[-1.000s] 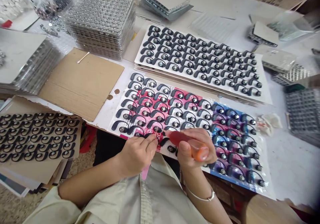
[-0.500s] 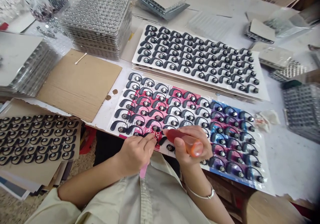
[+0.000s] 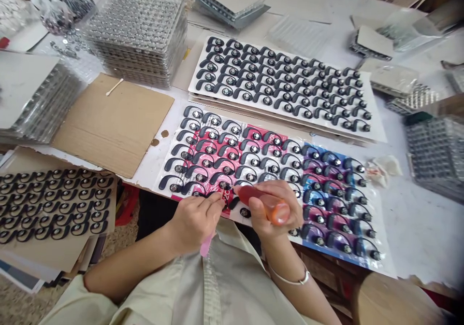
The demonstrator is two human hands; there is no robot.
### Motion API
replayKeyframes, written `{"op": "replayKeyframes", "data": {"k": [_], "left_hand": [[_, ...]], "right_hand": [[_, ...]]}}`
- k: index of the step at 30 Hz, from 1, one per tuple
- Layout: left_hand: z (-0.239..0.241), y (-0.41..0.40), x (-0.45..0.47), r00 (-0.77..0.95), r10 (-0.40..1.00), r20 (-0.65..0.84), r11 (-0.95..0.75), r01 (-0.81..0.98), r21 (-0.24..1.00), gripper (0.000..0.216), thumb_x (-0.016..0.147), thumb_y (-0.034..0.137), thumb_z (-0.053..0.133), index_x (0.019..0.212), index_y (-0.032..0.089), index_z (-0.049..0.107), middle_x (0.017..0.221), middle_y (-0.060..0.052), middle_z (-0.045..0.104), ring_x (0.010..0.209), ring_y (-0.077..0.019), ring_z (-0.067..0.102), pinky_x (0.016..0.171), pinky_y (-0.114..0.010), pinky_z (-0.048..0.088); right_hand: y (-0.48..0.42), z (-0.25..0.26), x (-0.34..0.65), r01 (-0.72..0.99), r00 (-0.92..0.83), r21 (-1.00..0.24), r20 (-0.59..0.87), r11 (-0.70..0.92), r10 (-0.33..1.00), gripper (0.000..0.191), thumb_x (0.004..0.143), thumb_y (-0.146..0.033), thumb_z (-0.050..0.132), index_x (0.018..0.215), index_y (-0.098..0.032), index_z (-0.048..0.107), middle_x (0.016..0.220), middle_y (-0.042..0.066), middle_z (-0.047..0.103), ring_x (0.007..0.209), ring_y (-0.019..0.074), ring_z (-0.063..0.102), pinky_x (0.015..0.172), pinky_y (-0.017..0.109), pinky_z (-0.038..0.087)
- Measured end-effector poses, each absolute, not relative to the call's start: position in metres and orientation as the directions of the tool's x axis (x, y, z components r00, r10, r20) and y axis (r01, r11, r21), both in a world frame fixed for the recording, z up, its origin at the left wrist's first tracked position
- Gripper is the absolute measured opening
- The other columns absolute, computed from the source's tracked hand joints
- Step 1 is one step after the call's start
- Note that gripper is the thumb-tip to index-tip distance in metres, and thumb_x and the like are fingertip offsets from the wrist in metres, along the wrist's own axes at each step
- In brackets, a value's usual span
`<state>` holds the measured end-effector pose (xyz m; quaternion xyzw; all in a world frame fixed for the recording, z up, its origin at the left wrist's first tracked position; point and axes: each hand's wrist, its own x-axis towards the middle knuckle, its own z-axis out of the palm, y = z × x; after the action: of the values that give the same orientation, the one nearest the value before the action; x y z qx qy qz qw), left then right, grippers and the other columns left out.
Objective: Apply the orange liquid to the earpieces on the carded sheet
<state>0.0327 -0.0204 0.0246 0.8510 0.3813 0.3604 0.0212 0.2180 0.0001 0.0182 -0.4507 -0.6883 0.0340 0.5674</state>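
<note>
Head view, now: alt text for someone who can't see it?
A person's right hand holds a tapered red-orange tool, its tip by black hook-shaped pieces on a printed sheet. The left hand is at the sheet's near edge.

In the right hand (image 3: 292, 202), a translucent red bottle-shaped tool (image 3: 251, 195) is coloured orange at its rounded end. A narrow pink strip (image 3: 206, 246) is seen below the left hand (image 3: 195, 221). Beyond both hands, a glossy rectangular sheet (image 3: 284, 135) is printed white, pinkish red and, right of the right hand, blue and purple, under rows of black, silver-centred hook-shaped pieces (image 3: 165, 182). The black rows are repeated on a white rectangular board (image 3: 377, 129) farther out.
</note>
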Motion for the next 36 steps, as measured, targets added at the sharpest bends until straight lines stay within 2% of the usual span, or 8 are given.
{"op": "replayKeyframes", "data": {"k": [11,19,25,36], "left_hand": [[0.019,-0.021,0.029,0.457,0.679,0.574,-0.708,0.615,0.347,0.013,0.086,0.005,0.053,0.095,0.01,0.062,0.099,-0.011,0.073,0.071,-0.0172,0.071,0.062,-0.026,0.058],[0.023,-0.015,0.027,0.443,0.684,0.58,-0.709,0.593,0.382,0.012,0.085,0.004,0.053,0.091,0.011,0.061,0.089,-0.007,0.074,0.071,-0.0159,0.072,0.064,-0.024,0.06],[0.025,-0.011,0.023,0.452,0.712,0.537,-0.696,0.557,0.454,0.018,0.082,0.003,0.05,0.092,0.013,0.061,0.094,-0.006,0.074,0.074,-0.0153,0.072,0.068,-0.023,0.06],[0.026,-0.006,0.02,0.434,0.735,0.521,-0.678,0.478,0.558,0.019,0.083,0.004,0.05,0.093,0.016,0.06,0.089,-0.003,0.074,0.081,-0.0155,0.072,0.074,-0.022,0.059]], "right_hand": [[-0.002,0.02,0.217,0.554,0.055,-0.582,0.739,0.595,0.672,0.02,0.075,-0.025,0.07,0.09,-0.018,0.059,0.072,0.001,0.062,0.059,0.015,0.057,0.052,0.032,0.047],[-0.002,0.019,0.218,0.523,0.066,-0.603,0.733,0.602,0.677,0.019,0.074,-0.022,0.07,0.089,-0.017,0.06,0.072,0.002,0.061,0.062,0.0149,0.057,0.053,0.031,0.048],[-0.002,0.021,0.217,0.519,0.066,-0.609,0.728,0.599,0.682,0.019,0.074,-0.023,0.069,0.09,-0.018,0.06,0.072,0.002,0.061,0.061,0.0152,0.057,0.053,0.032,0.048],[-0.003,0.018,0.219,0.519,0.058,-0.599,0.736,0.609,0.675,0.019,0.074,-0.023,0.069,0.09,-0.017,0.061,0.072,0.002,0.061,0.061,0.0157,0.057,0.051,0.031,0.047]]}}
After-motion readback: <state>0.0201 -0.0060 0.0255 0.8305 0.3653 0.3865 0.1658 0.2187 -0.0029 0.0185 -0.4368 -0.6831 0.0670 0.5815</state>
